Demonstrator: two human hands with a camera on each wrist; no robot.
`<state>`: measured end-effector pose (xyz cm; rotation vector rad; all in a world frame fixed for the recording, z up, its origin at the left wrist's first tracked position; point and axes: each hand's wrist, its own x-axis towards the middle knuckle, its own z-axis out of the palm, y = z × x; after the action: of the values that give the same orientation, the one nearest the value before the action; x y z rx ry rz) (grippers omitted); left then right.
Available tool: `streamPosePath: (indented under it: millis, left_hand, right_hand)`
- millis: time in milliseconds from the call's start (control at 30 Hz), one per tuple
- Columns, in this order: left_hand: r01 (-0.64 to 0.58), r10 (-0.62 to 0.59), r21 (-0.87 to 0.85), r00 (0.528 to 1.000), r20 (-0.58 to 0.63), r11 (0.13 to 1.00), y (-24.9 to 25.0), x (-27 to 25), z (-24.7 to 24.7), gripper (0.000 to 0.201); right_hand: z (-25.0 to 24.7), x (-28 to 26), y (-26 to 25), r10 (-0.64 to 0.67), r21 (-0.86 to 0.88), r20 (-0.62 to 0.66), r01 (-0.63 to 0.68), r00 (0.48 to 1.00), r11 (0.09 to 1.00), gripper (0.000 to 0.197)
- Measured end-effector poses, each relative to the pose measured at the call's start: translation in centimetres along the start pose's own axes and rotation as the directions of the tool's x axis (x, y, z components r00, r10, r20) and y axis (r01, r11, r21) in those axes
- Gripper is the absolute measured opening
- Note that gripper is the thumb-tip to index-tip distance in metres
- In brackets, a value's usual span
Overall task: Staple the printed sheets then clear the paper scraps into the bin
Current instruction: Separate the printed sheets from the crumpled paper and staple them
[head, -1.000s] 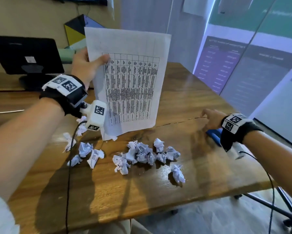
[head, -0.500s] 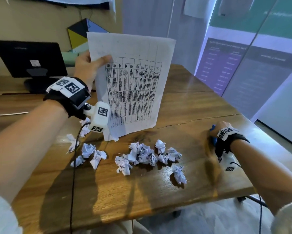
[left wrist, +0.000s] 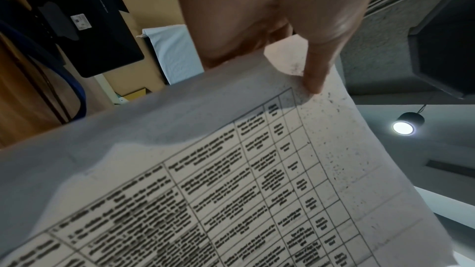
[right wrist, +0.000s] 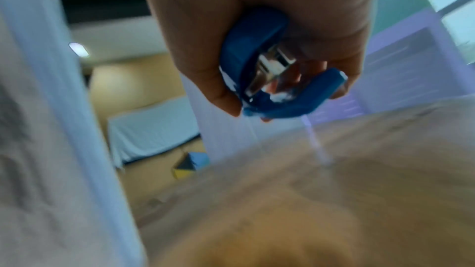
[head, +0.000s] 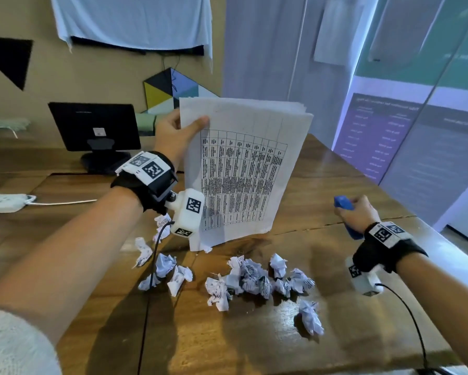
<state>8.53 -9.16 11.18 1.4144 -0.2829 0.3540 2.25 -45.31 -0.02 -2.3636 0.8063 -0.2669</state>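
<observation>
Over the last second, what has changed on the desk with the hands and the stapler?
The right hand closed round the blue stapler at the table's right side, lifted it off the wood and now grips it in the air. The left hand still pinches the printed sheets upright by their top corner. The crumpled paper scraps lie where they were.
</observation>
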Motion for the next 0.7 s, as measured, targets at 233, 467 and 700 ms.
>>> streamPosePath:
  millis: [233,467,700]
  left_hand:
    - [-0.025,0.03,0.071,0.996,-0.079,0.997,-0.4,0.5,-0.3,0.032]
    - [-0.063,0.079,0.137,0.991,-0.111,0.989,-0.8,0.8,-0.2,0.01]
    - [-0.08,0.087,0.071,0.99,-0.109,0.994,-0.5,0.2,-0.4,0.015]
  right_hand:
    - [-6.1,-7.2,-14.9,-0.402,0.571,-0.524,0.66,0.751,0.488,0.014]
    - [-6.2,-13.3,-23.7,-0.553,0.643,-0.625,0.765,0.552,0.037,0.042]
    - [-0.6,-13.3,-28.5,-0.701,0.601,-0.475,0.778,0.532,0.182,0.045]
